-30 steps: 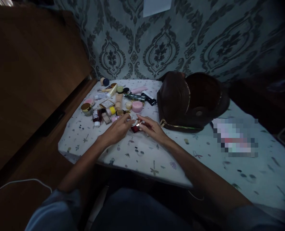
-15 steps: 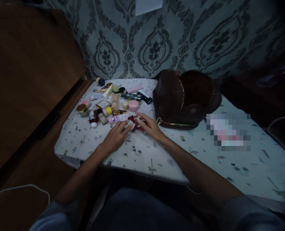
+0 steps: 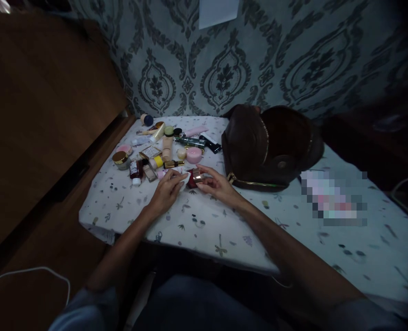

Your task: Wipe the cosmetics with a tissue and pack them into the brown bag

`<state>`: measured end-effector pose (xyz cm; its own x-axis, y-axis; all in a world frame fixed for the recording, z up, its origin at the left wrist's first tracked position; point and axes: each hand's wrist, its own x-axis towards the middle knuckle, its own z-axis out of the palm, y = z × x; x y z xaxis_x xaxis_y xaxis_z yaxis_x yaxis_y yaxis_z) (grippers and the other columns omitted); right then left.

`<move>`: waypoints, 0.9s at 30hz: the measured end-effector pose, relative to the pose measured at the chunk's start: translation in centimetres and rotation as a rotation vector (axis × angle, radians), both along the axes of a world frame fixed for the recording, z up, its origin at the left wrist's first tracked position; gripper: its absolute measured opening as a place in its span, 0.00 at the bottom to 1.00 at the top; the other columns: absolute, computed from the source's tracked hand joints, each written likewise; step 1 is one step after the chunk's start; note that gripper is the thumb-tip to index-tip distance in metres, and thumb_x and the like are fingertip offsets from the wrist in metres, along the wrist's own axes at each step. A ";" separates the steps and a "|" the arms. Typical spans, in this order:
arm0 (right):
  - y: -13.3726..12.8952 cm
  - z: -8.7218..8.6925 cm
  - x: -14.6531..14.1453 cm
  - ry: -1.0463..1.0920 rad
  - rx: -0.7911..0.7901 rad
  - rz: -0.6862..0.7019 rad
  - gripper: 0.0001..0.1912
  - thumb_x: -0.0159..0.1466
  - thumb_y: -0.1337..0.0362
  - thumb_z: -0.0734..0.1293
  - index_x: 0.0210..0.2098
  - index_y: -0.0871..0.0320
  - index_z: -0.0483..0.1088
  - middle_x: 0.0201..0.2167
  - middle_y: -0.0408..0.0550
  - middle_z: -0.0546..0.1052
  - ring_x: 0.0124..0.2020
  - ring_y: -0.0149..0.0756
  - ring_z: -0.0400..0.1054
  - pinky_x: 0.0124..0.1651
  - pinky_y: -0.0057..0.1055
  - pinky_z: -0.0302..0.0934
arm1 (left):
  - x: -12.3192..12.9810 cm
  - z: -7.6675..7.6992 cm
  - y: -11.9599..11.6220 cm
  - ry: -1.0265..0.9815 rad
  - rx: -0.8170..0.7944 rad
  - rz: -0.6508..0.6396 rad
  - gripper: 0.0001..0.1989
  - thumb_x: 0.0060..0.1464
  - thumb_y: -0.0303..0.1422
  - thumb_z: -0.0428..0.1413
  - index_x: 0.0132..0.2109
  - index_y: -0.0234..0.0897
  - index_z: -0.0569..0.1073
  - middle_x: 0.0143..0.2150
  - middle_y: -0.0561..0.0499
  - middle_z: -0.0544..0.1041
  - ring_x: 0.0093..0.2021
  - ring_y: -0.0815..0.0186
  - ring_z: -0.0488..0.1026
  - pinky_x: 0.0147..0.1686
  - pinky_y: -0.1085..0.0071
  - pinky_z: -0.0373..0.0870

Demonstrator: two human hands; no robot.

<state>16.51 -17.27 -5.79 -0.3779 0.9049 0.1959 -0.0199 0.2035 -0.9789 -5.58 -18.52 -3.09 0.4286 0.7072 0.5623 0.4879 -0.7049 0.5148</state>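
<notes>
My left hand is closed, pinching a small white wipe that looks like tissue. In my right hand lies a small dark red bottle with a shiny gold-pink cap; thumb and fingers grip it by the cap end. The wipe is against or very near the red end of the bottle. Just behind my left fingers a pink and white tube is partly hidden. A gold and black lipstick-like tube and a round pink jar lie beyond both hands.
Several cosmetics crowd the table's left rear, including a gold-lidded jar, a dark red bottle with a white cap and a green tube. A brown bag stands open at right. Beyond it lies a blurred-out item.
The bottle has turned in my right hand, so its gold-pink cap shows more plainly. My left hand has shifted slightly left with the wipe. The whole view has moved a little.
</notes>
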 end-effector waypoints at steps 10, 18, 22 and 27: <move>-0.4 0.4 -0.3 -0.161 0.010 -0.099 0.27 0.61 0.45 0.66 0.52 0.57 0.70 0.34 0.46 0.75 0.28 0.32 0.68 0.27 0.27 0.64 | 0.3 1.1 0.0 0.139 0.065 0.028 0.15 0.65 0.29 0.47 0.54 0.35 0.73 0.46 0.44 0.68 0.47 0.62 0.69 0.46 0.66 0.70; -0.5 0.8 -0.4 -0.231 0.005 -0.142 0.27 0.63 0.43 0.63 0.46 0.60 0.72 0.34 0.49 0.77 0.28 0.35 0.70 0.24 0.27 0.62 | 0.3 1.4 -1.2 0.218 0.111 -0.012 0.16 0.66 0.28 0.45 0.56 0.38 0.71 0.48 0.44 0.67 0.48 0.62 0.68 0.46 0.66 0.70; -0.4 0.8 -0.4 -0.203 0.028 -0.128 0.26 0.63 0.44 0.63 0.51 0.58 0.71 0.34 0.47 0.76 0.25 0.31 0.67 0.24 0.26 0.61 | 0.1 1.4 -1.6 0.219 0.139 -0.054 0.17 0.65 0.26 0.46 0.56 0.39 0.71 0.47 0.44 0.68 0.46 0.63 0.68 0.44 0.67 0.69; -0.3 1.0 -0.4 -0.171 0.011 -0.087 0.27 0.65 0.46 0.62 0.57 0.54 0.69 0.39 0.47 0.76 0.27 0.30 0.67 0.25 0.26 0.62 | -0.6 0.8 -2.0 0.148 0.106 -0.090 0.19 0.65 0.25 0.46 0.59 0.41 0.69 0.48 0.45 0.68 0.46 0.64 0.68 0.45 0.67 0.69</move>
<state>16.12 -17.60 -4.74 -0.3273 0.9336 0.1459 0.1644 0.2083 -0.9641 -6.20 -20.56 -2.32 0.5709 0.6023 0.5580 0.4848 -0.7958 0.3629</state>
